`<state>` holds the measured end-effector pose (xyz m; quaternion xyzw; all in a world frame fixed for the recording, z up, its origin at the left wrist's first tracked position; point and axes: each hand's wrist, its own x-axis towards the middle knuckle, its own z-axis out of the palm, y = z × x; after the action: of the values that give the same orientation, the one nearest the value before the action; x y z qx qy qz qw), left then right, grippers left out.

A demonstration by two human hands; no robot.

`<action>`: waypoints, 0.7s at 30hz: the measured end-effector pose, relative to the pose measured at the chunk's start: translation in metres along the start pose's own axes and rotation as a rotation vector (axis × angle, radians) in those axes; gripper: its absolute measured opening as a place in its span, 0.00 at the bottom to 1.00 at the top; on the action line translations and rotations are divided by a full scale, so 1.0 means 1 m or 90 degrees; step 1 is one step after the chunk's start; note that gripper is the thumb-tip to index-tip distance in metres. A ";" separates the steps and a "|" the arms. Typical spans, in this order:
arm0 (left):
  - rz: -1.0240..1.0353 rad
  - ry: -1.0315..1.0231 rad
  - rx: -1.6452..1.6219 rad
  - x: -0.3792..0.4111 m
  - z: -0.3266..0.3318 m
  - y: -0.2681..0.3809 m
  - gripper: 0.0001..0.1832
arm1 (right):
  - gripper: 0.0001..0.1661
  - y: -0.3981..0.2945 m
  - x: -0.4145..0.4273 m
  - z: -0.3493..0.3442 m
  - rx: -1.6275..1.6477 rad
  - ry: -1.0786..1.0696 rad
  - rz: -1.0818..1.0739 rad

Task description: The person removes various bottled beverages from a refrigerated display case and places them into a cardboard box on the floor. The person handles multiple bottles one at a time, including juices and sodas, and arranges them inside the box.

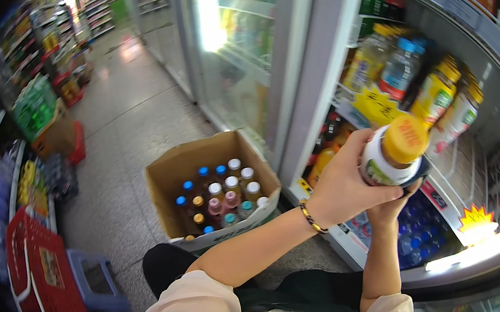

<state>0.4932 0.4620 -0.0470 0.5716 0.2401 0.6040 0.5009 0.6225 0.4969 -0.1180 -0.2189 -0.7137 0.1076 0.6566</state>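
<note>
My left hand [346, 186], with a bracelet at the wrist, grips a white-labelled bottle with a yellow cap [405, 138] in front of the open cooler. Just behind and below it is my right hand [391, 206], partly hidden by the bottle; a dark object shows beside its fingers, and its grip is unclear. Beyond the held bottle, drink bottles with yellow caps [436, 93] and a blue-capped bottle [399, 67] stand on a cooler shelf. An open cardboard box [163, 181] on the floor holds several bottles with blue, white, orange, pink and teal caps.
The cooler's door frame [320, 75] rises between the box and the shelves. Blue-capped bottles [419, 233] fill a lower shelf. At the left are a red shopping basket [57, 276], a blue plastic stool [98, 280] and stocked shelves. A tiled aisle [125, 111] runs away ahead.
</note>
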 end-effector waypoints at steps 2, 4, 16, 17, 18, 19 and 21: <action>-0.046 0.066 -0.048 -0.023 -0.037 -0.008 0.43 | 0.56 -0.003 -0.013 0.027 -0.016 -0.120 0.158; -0.040 0.137 -0.095 -0.048 -0.071 -0.012 0.40 | 0.56 -0.013 -0.016 0.062 0.066 -0.219 0.265; -0.110 0.127 -0.062 -0.181 -0.205 0.032 0.43 | 0.49 -0.024 -0.067 0.179 0.399 -0.695 0.415; -0.071 0.137 -0.012 -0.180 -0.206 0.045 0.44 | 0.49 -0.024 -0.072 0.186 0.394 -0.706 0.400; -0.066 0.147 0.093 -0.183 -0.214 0.053 0.43 | 0.49 -0.025 -0.073 0.194 0.367 -0.733 0.387; -0.064 0.158 0.203 -0.187 -0.223 0.060 0.43 | 0.49 -0.026 -0.075 0.204 0.358 -0.716 0.358; -0.042 0.143 0.256 -0.189 -0.239 0.069 0.40 | 0.49 -0.025 -0.072 0.223 0.270 -0.738 0.288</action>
<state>0.2179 0.3367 -0.1275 0.5809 0.4286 0.5872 0.3661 0.4016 0.4717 -0.1967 -0.1362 -0.8515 0.4818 0.1557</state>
